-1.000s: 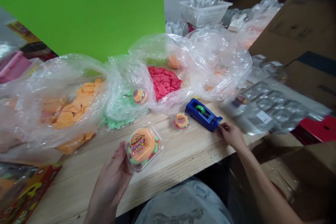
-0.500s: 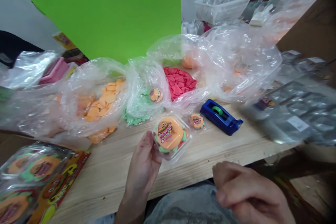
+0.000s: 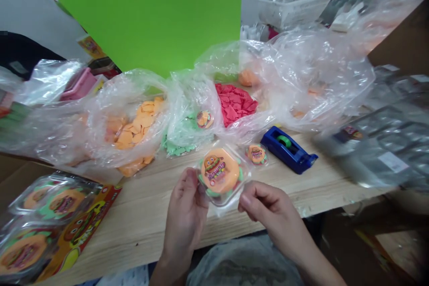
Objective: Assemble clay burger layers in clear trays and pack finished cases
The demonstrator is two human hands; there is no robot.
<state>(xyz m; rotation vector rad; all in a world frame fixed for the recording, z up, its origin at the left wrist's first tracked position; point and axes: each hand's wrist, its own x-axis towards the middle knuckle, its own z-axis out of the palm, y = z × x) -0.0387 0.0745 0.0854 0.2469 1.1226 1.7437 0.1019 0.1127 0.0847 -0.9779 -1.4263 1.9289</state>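
A clear plastic burger pack (image 3: 221, 173) with an orange burger-face lid is held over the wooden table's (image 3: 140, 214) front edge. My left hand (image 3: 185, 214) grips its left side with curled fingers. My right hand (image 3: 268, 208) pinches its right lower corner. Just behind the pack lies a small round burger sticker (image 3: 256, 154) and a blue tape dispenser (image 3: 288, 150) with a green roll.
Clear bags of orange pieces (image 3: 134, 134), green pieces (image 3: 181, 143) and red pieces (image 3: 236, 103) line the table's back. Packed burger trays on a red-orange box (image 3: 50, 219) sit at the left. Stacked clear blister trays (image 3: 385, 143) lie at the right. A green board stands behind.
My right hand left the tape dispenser, swung back toward me and now pinches the pack's right corner. The view shifted left, showing the boxed packs.
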